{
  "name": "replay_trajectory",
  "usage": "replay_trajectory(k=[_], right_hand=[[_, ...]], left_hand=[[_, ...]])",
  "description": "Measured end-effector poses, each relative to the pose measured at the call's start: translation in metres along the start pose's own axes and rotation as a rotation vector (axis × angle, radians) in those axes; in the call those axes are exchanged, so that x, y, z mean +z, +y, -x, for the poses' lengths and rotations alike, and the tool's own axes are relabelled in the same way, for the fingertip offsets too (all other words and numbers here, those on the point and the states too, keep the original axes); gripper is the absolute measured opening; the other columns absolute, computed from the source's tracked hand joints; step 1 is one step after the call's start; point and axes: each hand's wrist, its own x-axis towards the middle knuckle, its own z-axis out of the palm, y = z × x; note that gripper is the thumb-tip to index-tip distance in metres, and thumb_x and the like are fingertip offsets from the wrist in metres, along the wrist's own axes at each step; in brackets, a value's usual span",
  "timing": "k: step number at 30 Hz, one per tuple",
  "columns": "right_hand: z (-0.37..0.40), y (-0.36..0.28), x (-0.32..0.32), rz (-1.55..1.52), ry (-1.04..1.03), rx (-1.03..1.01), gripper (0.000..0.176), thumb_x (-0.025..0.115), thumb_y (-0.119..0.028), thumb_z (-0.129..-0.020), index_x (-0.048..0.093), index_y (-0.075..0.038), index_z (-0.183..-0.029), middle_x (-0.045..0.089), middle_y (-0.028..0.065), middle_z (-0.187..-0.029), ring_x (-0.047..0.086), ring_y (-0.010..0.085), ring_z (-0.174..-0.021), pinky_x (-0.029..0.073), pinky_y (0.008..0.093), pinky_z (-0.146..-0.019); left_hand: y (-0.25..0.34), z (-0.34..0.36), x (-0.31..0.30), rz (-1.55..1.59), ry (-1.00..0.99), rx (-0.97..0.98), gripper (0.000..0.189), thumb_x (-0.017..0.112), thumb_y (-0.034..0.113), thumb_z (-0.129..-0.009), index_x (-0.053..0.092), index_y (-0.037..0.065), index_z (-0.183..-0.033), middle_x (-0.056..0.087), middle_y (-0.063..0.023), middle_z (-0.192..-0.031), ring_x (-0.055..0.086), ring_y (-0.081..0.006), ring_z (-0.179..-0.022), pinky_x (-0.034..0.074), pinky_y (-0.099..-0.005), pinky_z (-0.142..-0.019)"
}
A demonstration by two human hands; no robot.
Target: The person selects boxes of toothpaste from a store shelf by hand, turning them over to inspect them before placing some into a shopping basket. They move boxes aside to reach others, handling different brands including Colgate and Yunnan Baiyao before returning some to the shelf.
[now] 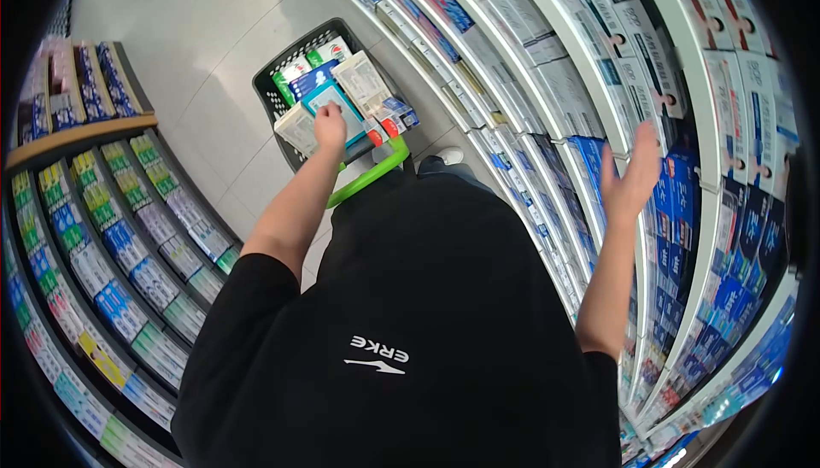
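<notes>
- Right shelving (pixel 598 84): we see tiers of white and blue boxed goods standing tightly faced, with no obvious gap near the raised hand.
- Left shelving (pixel 128 254): rows of small green, blue and yellow packets, well apart from both hands.
- Basket (pixel 266 84): a black mesh carrier with a green handle (pixel 376 173), standing on the floor between the 2 shelf runs. We judge the loading well advanced, since its contents rise to the rim and little room is left.
- Basket contents: we count at least 6 cartons lying flat or tilted. These are 2 green-and-white cartons (pixel 295 69) at the far end, a dark-blue carton (pixel 313 80), a pale beige carton (pixel 363 81), a white carton (pixel 297 131) at the near edge, and small red-and-blue packs (pixel 395 116) by the handle.
- Light-blue box (pixel 350 118): it lies on top of the load, near the middle of the basket.
- Right hand (pixel 632 173): raised beside the right shelving with palm and fingers spread, holding nothing and touching no carton.
- Left hand (pixel 329 126): lowered onto the light-blue box with knuckles up. We cannot tell whether it grips or merely rests.
</notes>
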Motion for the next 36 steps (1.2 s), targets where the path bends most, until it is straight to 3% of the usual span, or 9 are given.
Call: replay_trajectory(k=[2, 3, 8, 15, 19, 26, 29, 31, 36], right_hand=[[0.052, -0.020, 0.002, -0.168, -0.180, 0.026, 0.067, 0.077, -0.006, -0.085, 0.051, 0.001, -0.146, 0.058, 0.0216, -0.145, 0.057, 0.0414, -0.131, 0.044, 0.0491, -0.110], [0.077, -0.028, 0.006, -0.226, -0.266, 0.082, 0.067, 0.075, -0.004, -0.085, 0.050, 0.000, -0.147, 0.058, 0.0222, -0.144, 0.057, 0.0414, -0.130, 0.044, 0.0490, -0.109], [0.190, -0.062, 0.016, -0.359, -0.677, 0.406, 0.071, 0.072, -0.004, -0.087, 0.045, -0.005, -0.152, 0.060, 0.0241, -0.138, 0.057, 0.0422, -0.125, 0.045, 0.0493, -0.105], [0.264, -0.089, 0.022, -0.553, -1.011, 0.771, 0.077, 0.073, -0.015, -0.092, 0.034, -0.017, -0.159, 0.058, 0.0219, -0.142, 0.053, 0.0409, -0.133, 0.042, 0.0487, -0.113], [0.271, -0.092, 0.028, -0.637, -0.968, 0.896, 0.072, 0.072, -0.015, -0.092, 0.040, -0.016, -0.156, 0.060, 0.0212, -0.139, 0.059, 0.0379, -0.125, 0.047, 0.0474, -0.108], [0.279, -0.093, 0.047, -0.610, -0.906, 0.850, 0.064, 0.071, -0.017, -0.092, 0.047, -0.014, -0.151, 0.062, 0.0190, -0.136, 0.063, 0.0360, -0.117, 0.050, 0.0454, -0.103], [0.270, -0.081, 0.061, -0.550, -0.833, 0.781, 0.058, 0.069, -0.018, -0.093, 0.051, -0.010, -0.147, 0.063, 0.0207, -0.134, 0.064, 0.0368, -0.115, 0.050, 0.0460, -0.102], [0.220, -0.087, 0.058, -0.580, -0.688, 0.788, 0.054, 0.066, -0.021, -0.095, 0.053, -0.005, -0.145, 0.065, 0.0221, -0.132, 0.064, 0.0372, -0.121, 0.050, 0.0454, -0.104], [0.080, -0.111, 0.047, -0.998, -0.508, 0.884, 0.046, 0.069, -0.015, -0.099, 0.056, -0.003, -0.142, 0.068, 0.0187, -0.132, 0.068, 0.0268, -0.118, 0.053, 0.0382, -0.100]], left_hand=[[-0.017, -0.017, -0.015, -0.055, 0.011, -0.188, 0.057, 0.057, 0.051, -0.101, 0.072, -0.003, -0.113, 0.074, -0.0238, -0.109, 0.071, -0.0348, -0.105, 0.052, -0.0421, -0.092], [-0.027, -0.026, -0.023, -0.124, -0.232, -0.266, 0.076, 0.061, 0.062, -0.096, 0.060, -0.003, -0.136, 0.065, -0.0292, -0.130, 0.064, -0.0365, -0.122, 0.049, -0.0432, -0.102], [-0.014, 0.023, -0.010, -0.366, -0.735, 0.083, 0.123, 0.084, 0.061, -0.078, 0.018, 0.003, -0.163, 0.043, -0.0305, -0.154, 0.040, -0.0375, -0.146, 0.039, -0.0461, -0.116], [-0.024, 0.025, 0.026, -0.439, -0.576, 0.103, 0.109, 0.092, 0.058, -0.069, 0.051, -0.010, -0.144, 0.070, -0.0240, -0.121, 0.070, -0.0260, -0.108, 0.056, -0.0365, -0.093], [-0.009, 0.028, 0.012, -0.426, -0.628, 0.025, 0.095, 0.094, 0.048, -0.072, 0.059, -0.012, -0.136, 0.075, -0.0146, -0.094, 0.072, -0.0170, -0.077, 0.058, -0.0298, -0.071], [-0.040, 0.008, -0.010, -0.153, -0.480, -0.108, 0.075, 0.091, 0.037, -0.070, 0.068, -0.007, -0.127, 0.075, -0.0136, -0.094, 0.071, -0.0184, -0.078, 0.057, -0.0327, -0.074], [0.029, 0.029, -0.064, 0.009, -0.586, -0.153, 0.047, 0.075, 0.019, -0.081, 0.068, 0.002, -0.124, 0.072, -0.0062, -0.087, 0.059, -0.0117, -0.062, 0.050, -0.0266, -0.059], [0.060, 0.054, -0.085, 0.109, -0.432, -0.044, 0.045, 0.069, 0.015, -0.084, 0.065, 0.006, -0.128, 0.069, -0.0040, -0.090, 0.056, -0.0108, -0.070, 0.049, -0.0262, -0.065], [0.161, 0.104, -0.123, 0.402, -0.799, 0.027, 0.067, 0.062, 0.003, -0.081, 0.054, 0.005, -0.147, 0.069, -0.0080, -0.115, 0.065, -0.0131, -0.099, 0.050, -0.0279, -0.092]])
